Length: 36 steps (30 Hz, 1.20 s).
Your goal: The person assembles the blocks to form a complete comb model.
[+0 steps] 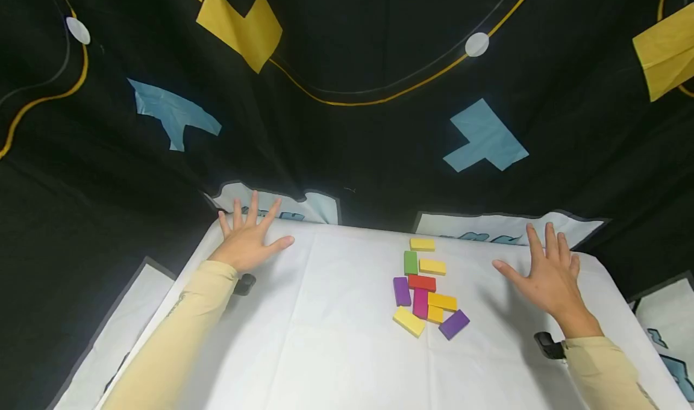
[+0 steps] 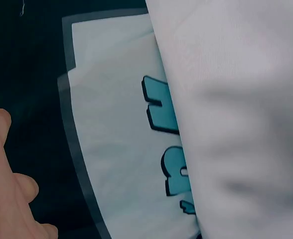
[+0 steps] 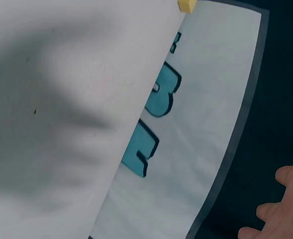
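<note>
Several coloured blocks lie in a loose cluster right of the middle of the white table in the head view. Among them are a green block (image 1: 411,262), a red block (image 1: 422,283), a magenta block (image 1: 420,303), two purple blocks (image 1: 454,324) and several yellow or orange ones, such as the yellow block (image 1: 409,321). My left hand (image 1: 246,241), fingers spread, is over the table's far left corner, away from the blocks. To their right, my right hand (image 1: 550,277) is held with fingers spread above the table, its shadow below. Both hands hold nothing.
The white table (image 1: 336,362) ends at a black cloth backdrop (image 1: 368,157) with blue and yellow patches and white printed panels. In the right wrist view, one yellow block (image 3: 187,5) shows at the table's edge. A dark wrist device (image 1: 549,345) sits by the right sleeve.
</note>
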### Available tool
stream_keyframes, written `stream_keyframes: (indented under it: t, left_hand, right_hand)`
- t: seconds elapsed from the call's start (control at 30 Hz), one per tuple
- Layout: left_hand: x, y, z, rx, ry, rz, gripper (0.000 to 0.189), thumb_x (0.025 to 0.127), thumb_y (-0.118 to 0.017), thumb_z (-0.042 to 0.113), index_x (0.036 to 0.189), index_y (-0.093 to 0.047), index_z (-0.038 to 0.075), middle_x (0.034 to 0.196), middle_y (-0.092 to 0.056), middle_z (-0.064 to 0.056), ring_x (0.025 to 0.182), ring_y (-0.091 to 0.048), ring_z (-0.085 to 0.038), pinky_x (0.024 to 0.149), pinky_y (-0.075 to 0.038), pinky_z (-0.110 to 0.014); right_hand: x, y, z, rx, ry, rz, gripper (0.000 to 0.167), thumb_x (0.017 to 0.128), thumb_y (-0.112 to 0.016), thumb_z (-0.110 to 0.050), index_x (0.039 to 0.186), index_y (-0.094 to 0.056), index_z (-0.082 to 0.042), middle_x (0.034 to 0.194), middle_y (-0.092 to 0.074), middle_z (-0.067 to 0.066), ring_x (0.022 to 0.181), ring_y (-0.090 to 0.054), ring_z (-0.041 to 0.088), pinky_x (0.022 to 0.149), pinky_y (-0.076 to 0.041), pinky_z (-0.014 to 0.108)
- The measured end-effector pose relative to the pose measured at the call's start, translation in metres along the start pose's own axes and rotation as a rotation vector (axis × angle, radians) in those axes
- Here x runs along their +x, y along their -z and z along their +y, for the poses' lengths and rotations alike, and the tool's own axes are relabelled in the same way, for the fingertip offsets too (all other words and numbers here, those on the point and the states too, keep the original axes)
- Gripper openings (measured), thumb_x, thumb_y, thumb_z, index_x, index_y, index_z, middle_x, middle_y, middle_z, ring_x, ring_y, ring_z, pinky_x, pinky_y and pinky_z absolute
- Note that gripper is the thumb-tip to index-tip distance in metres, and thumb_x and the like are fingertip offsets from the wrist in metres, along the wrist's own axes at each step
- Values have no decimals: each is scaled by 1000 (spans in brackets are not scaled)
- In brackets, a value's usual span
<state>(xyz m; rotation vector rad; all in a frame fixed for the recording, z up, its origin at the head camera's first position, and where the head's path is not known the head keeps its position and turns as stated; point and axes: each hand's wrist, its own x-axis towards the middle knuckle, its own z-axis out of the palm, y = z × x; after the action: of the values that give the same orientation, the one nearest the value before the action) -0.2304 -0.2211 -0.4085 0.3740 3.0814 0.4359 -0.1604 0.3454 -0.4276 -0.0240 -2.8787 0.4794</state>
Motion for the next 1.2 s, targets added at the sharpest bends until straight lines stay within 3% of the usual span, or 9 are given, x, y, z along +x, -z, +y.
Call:
stream_keyframes:
  t: [0.3,0.7,0.97,1.2]
  left_hand:
    - [12,-14,25,-2,-43,-18,94,92,-41,77,163,-6,26,167,13,-19,147,18,-52,110,13,-75]
    - [33,-40,67,-94,-132,-54,85,97,-41,69,163,-12,26,168,4,-16,152,5,-45,116,6,-69]
    - [52,-64,90,-134,-206,-104,82,98,-39,68,163,-9,29,169,1,-13,153,0,-44,120,-1,-65]
    - [66,-78,114,-145,-242,-133,78,100,-41,64,163,-14,28,169,-8,-11,152,-8,-42,121,-9,-64]
  right_hand:
    - [4,-12,-22,-3,15,8,105,88,-59,-66,161,-14,-5,164,1,29,147,0,56,108,0,82]
    - [11,-36,-53,51,81,-13,99,87,-66,-55,158,-22,-2,162,-9,31,142,-12,57,110,-8,79]
    - [17,-56,-71,103,106,-84,95,89,-67,-50,157,-24,0,161,-16,31,144,-14,55,114,-10,75]
    - [21,-73,-86,133,106,-153,92,89,-69,-46,157,-25,-2,161,-22,27,146,-16,50,116,-10,71]
